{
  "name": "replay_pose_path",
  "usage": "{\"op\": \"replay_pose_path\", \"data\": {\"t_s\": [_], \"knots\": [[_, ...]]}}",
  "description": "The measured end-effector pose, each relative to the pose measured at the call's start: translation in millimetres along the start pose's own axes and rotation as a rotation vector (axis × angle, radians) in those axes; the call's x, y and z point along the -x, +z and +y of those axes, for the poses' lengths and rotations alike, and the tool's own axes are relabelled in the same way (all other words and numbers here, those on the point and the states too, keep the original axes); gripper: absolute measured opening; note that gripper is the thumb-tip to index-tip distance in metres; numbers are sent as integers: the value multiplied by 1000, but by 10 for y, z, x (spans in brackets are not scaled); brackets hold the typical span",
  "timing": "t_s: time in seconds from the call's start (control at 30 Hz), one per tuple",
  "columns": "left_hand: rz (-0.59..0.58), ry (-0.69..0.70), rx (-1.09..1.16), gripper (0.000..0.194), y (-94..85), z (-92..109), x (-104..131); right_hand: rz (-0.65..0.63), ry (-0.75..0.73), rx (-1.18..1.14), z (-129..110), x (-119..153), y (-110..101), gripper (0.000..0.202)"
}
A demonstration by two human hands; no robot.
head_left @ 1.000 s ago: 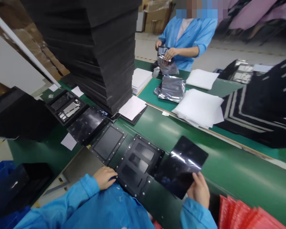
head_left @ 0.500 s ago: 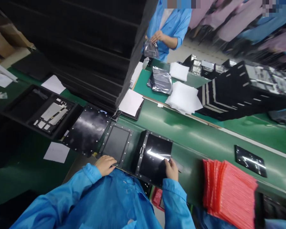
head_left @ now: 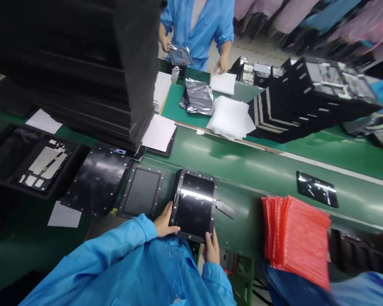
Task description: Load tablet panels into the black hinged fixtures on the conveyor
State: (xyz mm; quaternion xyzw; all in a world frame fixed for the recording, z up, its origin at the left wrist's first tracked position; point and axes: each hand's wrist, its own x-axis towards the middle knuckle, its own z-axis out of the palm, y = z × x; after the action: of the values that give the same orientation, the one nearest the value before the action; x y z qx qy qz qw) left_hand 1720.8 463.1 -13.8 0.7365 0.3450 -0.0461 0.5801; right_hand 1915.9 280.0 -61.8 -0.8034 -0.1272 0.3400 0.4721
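A black studded fixture (head_left: 194, 206) with a glossy dark panel in its frame lies on the green bench right in front of me. My left hand (head_left: 164, 222) grips its lower left side, thumb along the edge. At the lower right corner, my right hand (head_left: 212, 248) is closed on the rim, thumb on top. A thin grey tab (head_left: 226, 209) sticks out past the fixture's right side. To the left lies a flat studded frame (head_left: 142, 191) with a dark grey panel, and beyond it a black studded plate (head_left: 96, 180).
A tall black stack (head_left: 115, 80) rises at upper left. Red bubble bags (head_left: 301, 240) and a dark glossy panel (head_left: 317, 189) lie right. Across the bench, a person in blue (head_left: 199, 29) holds a silvery bag, near white sheets (head_left: 231, 117) and black trays (head_left: 293, 102).
My left hand has moved right, from the flat frame to the fixture's left side. My right hand has slid down to its lower right corner. The view has shifted.
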Motion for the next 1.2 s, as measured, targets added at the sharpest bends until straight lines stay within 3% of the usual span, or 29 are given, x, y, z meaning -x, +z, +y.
{"op": "replay_pose_path", "data": {"t_s": [0.1, 0.2, 0.27, 0.33, 0.43, 0.5, 0.63, 0.77, 0.83, 0.9, 1.03, 1.07, 1.13, 1.2], "knots": [[133, -30, 44, 95, 254, -86, 50, -120, 52, -2, 95, 27, -66, 67], [253, -46, 21, 93, 243, -6, 23, -259, -22, -69, -20, -157, -72, 74], [324, -86, -3, 90, 68, 178, -197, -338, -76, -104, -243, -474, -10, 81], [412, -137, -14, 78, -197, 415, -557, -395, -132, -103, -560, -919, 110, 84], [548, -195, -2, 51, -571, 700, -1087, -371, -242, -123, -1026, -1560, 335, 82], [587, -217, 5, 41, -697, 776, -1284, -370, -282, -157, -1195, -1812, 446, 70], [615, -188, -63, 35, -706, 800, -1356, -334, -319, -202, -1219, -1908, 500, 48], [668, -253, -169, 41, -608, 897, -1304, -379, -262, -191, -1191, -1903, 490, 49], [691, -245, -234, 50, -457, 944, -1139, -385, -263, -174, -1207, -1915, 488, 53], [571, -140, -388, 58, -207, 923, -827, -343, -302, -131, -1231, -1908, 479, 56], [19, 238, -584, 44, 319, 690, -87, -155, -528, 69, -1290, -1807, 446, 55], [-44, 279, -572, 40, 392, 632, 35, -118, -613, 134, -1313, -1770, 446, 53], [-62, 283, -535, 36, 444, 552, 147, -109, -780, 266, -1367, -1696, 475, 43], [-45, 264, -495, 35, 416, 515, 116, -230, -917, 360, -1415, -1635, 541, 33]]}}
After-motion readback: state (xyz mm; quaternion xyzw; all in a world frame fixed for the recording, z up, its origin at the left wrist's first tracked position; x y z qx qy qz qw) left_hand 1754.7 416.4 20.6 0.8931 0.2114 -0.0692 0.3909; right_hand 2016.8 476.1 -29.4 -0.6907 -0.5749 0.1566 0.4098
